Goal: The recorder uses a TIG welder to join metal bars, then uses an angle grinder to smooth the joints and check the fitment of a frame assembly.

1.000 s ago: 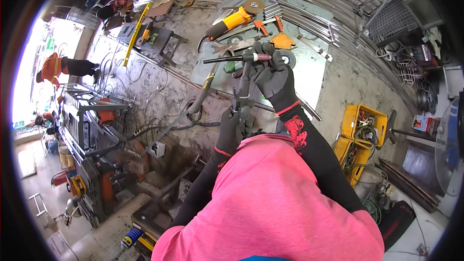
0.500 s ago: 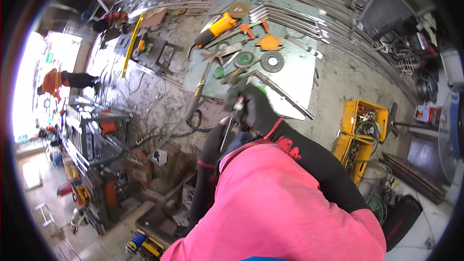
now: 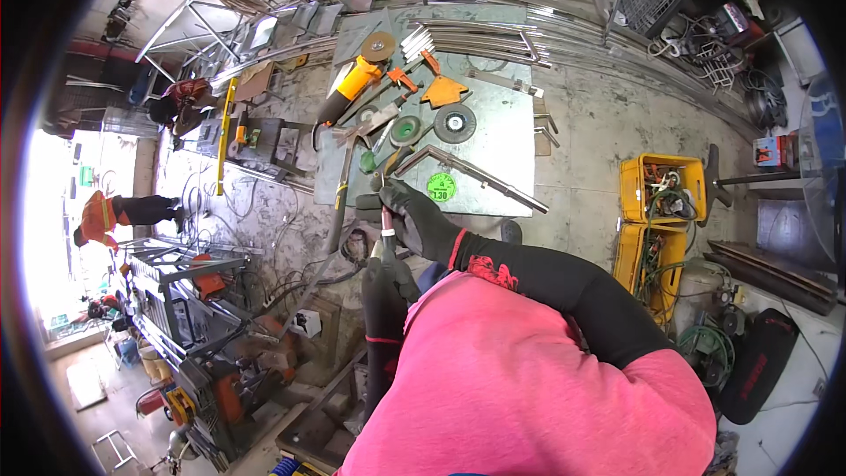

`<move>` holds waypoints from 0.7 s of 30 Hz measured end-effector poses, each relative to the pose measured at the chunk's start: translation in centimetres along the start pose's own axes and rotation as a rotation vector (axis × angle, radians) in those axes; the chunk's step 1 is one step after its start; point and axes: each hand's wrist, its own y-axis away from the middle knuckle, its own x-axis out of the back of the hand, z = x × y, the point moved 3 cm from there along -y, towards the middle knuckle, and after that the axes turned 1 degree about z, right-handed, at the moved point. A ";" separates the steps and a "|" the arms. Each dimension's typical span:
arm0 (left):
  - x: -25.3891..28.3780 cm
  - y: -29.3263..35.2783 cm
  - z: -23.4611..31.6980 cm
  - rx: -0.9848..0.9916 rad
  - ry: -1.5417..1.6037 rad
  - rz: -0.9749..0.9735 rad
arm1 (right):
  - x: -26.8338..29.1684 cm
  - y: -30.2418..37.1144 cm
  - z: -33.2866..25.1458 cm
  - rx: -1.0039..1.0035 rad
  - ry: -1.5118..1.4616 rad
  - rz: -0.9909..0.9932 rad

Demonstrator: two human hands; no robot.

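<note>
On my head feed, my right grip [image 3: 418,219] is clamped on the torch [image 3: 387,222], near the edge of the metal sheet [image 3: 507,137], while my left grip [image 3: 388,278] sits at its lower end, too hidden for me to tell its closure. The sheet carries a grinder [image 3: 356,81], a green disc [image 3: 405,130], a black disc [image 3: 455,123] and an orange magnet [image 3: 443,91].

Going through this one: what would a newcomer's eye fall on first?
The bright pink shirt fills the lower middle. Beyond it, a yellow grinder lies at the upper left of the metal sheet, with a round green sticker near the sheet's lower edge. Two yellow crates stand at the right.
</note>
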 end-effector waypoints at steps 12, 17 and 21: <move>-6.4 -0.8 1.5 -0.156 -0.624 0.176 | 2.8 1.3 -1.6 0.013 -0.001 0.070; -6.2 1.0 -0.8 -0.102 -0.673 0.140 | 4.8 -0.7 -6.4 0.261 -0.133 -0.010; -4.4 3.7 -3.4 -0.048 -0.446 0.266 | 7.2 -0.6 -17.3 0.493 -0.307 -0.125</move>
